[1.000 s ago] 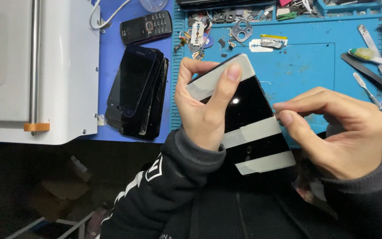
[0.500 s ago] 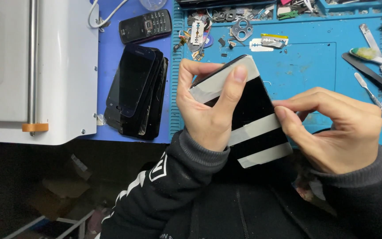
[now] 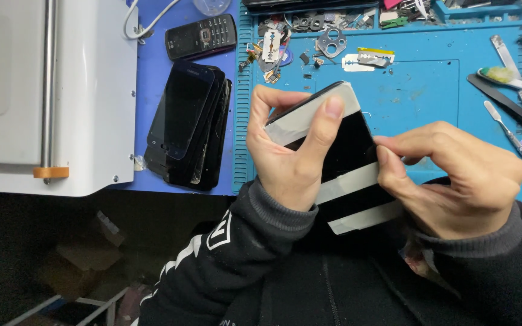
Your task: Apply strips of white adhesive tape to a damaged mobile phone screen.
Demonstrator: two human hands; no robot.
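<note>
Here the black phone screen panel [image 3: 348, 160], crossed by three strips of pale tape [image 3: 348, 182], is held up over the near edge of the blue work mat [image 3: 430, 90], tilted with its top corner away. The left hand [image 3: 291, 163] has its grip wrapped closed round the panel's left side, forefinger laid over the top strip. The right hand [image 3: 454, 181] pinches the right edge, its grip closed on the panel where the middle strip ends. To do this well, I judge the thumb should press the tape end flat and smooth it along the glass without flexing the panel.

Left of the mat lies a stack of dark phones [image 3: 188, 124], with a small keypad phone [image 3: 200, 36] beyond it and a white machine [image 3: 49, 90] at the table's left. A razor blade [image 3: 367, 59] with a yellow strip sits near the mat's far edge; metal tools [image 3: 515, 90] lie at the right. No package or sign shows.
</note>
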